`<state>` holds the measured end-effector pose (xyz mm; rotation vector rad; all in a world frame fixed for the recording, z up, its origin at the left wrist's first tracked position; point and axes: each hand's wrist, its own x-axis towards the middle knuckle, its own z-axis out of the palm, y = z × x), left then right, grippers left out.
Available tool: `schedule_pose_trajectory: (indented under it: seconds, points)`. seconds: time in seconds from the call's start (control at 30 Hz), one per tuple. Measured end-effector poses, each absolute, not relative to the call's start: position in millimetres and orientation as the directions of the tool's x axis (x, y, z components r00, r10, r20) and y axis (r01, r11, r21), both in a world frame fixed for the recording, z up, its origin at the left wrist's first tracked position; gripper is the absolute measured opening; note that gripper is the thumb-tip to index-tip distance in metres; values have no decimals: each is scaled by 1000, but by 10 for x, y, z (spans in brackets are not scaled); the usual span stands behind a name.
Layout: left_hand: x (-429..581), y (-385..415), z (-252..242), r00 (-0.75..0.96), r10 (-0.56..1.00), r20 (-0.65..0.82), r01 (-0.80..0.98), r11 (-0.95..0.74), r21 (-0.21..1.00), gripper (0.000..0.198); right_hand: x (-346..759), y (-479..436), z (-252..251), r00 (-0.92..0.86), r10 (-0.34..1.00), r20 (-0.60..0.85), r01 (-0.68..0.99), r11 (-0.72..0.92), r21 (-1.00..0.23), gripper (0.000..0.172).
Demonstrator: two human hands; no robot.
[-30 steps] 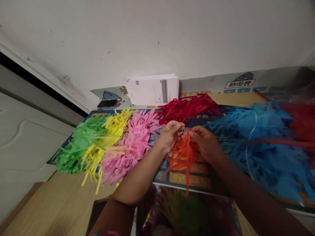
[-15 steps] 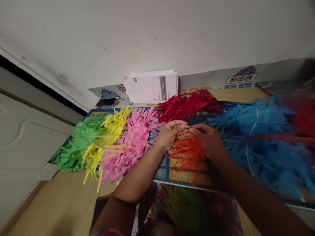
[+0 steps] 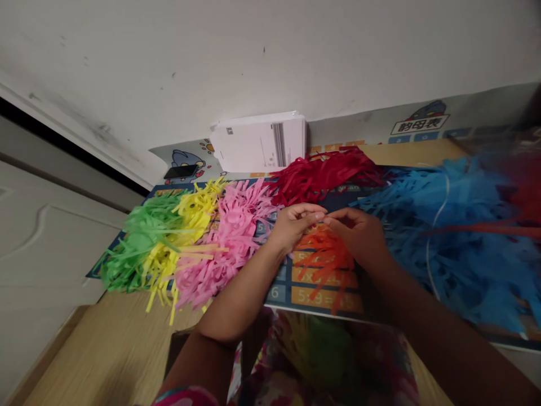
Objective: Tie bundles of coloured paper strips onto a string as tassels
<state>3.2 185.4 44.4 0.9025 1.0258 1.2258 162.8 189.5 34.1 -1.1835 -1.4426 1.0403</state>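
Note:
An orange paper tassel hangs from my fingertips at the middle of the table, its fringe strips spread downward. My left hand pinches its top end from the left. My right hand pinches the same end from the other side, and the fingertips of both hands meet there. The exact fold or twist between the fingers is hidden. Just beyond my hands lies a pile of dark red tassels. Pink tassels lie to the left of my left forearm, and blue tassels to the right of my right hand.
Yellow tassels and green tassels fill the table's left end. A stack of white cards or paper leans on the wall. Near it is a dark phone. Red strips cross the blue pile.
Both hands keep their pinch on the orange tassel's top, with fingers slightly shifted. Its strips have swung a little. The camera view has moved slightly.

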Motion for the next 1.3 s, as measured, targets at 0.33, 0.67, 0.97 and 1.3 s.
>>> schedule_pose_trajectory:
  seconds: [0.33,0.67,0.97,1.3]
  points:
    - [29,1850,452,86,977,-193,-327,211,921,39,1632,1913,351,-119,972,204,31,209,-977,37]
    - [17,1875,467,104,975,-197,-495,222,840,40,1655,1910,375,-123,987,103,-14,102,-995,29]
    - [-4,1896,406,58,983,-174,-399,183,898,39,1668,1885,427,-77,988,132,249,147,-957,24]
    - [29,1851,470,71,992,-99,-310,117,944,39,1687,1891,383,-49,985,165,261,172,-950,21]
